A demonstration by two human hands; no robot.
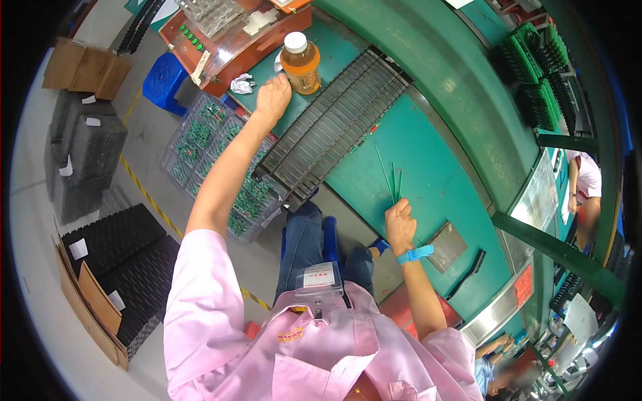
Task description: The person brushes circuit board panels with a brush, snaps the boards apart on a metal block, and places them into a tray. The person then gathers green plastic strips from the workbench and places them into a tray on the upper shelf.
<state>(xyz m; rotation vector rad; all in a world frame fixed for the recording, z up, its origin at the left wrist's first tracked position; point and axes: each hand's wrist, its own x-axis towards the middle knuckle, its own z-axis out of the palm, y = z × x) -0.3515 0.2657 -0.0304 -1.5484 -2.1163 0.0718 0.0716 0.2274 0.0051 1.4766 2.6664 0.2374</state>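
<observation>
My right hand, with a blue band at the wrist, is closed around several thin green strips that look like wires or cut strips. They fan out from the fingers over the green table. My left hand is raised beside an orange-brown bottle with a white cap. Its fingers are curled closed, and anything inside them is hidden. Between the hands, a long black slotted rack lies diagonally over the table edge. Below my left forearm, a clear compartment tray holds many small green parts.
A flat grey plate and a black strip lie right of my right hand. Crumpled paper sits near a red-brown machine. A blue stool and stacked black trays stand left. Other people sit at far right.
</observation>
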